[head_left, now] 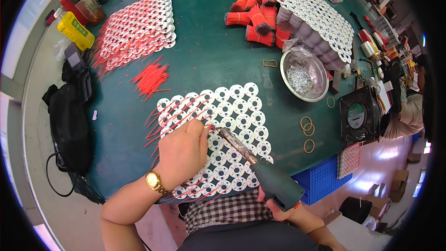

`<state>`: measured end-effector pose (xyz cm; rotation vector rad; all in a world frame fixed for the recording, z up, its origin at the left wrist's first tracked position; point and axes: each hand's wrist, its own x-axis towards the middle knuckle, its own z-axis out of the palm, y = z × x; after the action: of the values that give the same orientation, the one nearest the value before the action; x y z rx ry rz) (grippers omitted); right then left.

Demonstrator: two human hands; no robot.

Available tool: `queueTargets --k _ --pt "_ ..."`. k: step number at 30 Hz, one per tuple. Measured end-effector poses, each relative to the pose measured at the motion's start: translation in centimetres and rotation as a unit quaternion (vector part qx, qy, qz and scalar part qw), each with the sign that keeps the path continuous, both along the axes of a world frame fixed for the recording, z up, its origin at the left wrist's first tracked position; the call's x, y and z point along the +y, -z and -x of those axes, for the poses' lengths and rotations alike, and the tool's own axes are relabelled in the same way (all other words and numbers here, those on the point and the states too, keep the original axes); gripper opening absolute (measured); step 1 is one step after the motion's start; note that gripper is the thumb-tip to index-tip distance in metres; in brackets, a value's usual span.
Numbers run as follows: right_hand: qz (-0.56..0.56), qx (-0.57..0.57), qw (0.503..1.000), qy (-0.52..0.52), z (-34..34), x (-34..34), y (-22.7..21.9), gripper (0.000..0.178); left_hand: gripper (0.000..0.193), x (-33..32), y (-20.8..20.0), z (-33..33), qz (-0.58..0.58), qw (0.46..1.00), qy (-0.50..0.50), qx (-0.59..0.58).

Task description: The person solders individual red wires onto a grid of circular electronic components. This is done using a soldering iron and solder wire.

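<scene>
My left hand (183, 145), with a gold watch (155, 182) on its wrist, rests over a panel of round white circuit boards (243, 121). Its fingers pinch a red wire (208, 126), mostly hidden by the hand. In my right hand (278, 210) is a soldering iron (278, 183) with a thick dark green handle. The iron's tip meets the board close to my left fingertips. Red wires lie across the panel's left rows, their loose ends pointing left. Beyond them on the green table lies a loose pile of cut red wires (151, 78).
A stack of wired panels (139, 30) stands far left, and bare panels (318, 18) are stacked far right near bundled red wires (260, 9). A metal bowl (304, 74), rubber bands (307, 126) and a black fan (360, 115) lie right. A black bag (69, 125) sits at the left edge.
</scene>
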<state>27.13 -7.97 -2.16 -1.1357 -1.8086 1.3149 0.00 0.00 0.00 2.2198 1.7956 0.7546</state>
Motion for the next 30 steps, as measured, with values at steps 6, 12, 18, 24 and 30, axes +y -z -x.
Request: queueTargets --k 6,12,18,24,30 --pt "0.006 0.003 1.0 -0.018 0.1 0.1 0.3 0.028 0.018 0.1 0.2 0.2 -0.031 0.999 0.008 0.019" --pt "0.089 0.169 0.982 0.005 -0.3 -0.9 1.6 0.038 0.018 0.1 0.1 0.2 -0.018 1.0 -0.001 0.025" --pt "0.052 0.1 0.993 -0.017 -0.5 -1.3 1.8 0.061 0.017 0.1 -0.3 0.3 -0.016 1.0 0.001 0.022" --pt "0.128 0.162 0.978 -0.025 -0.7 -1.3 0.9 0.055 0.015 -0.9 -1.2 1.2 0.065 0.992 -0.001 -0.11" --pt "0.206 0.092 0.974 0.005 0.0 -1.7 -0.6 0.038 0.01 -0.9 -0.6 1.1 0.026 0.996 0.077 -0.023"
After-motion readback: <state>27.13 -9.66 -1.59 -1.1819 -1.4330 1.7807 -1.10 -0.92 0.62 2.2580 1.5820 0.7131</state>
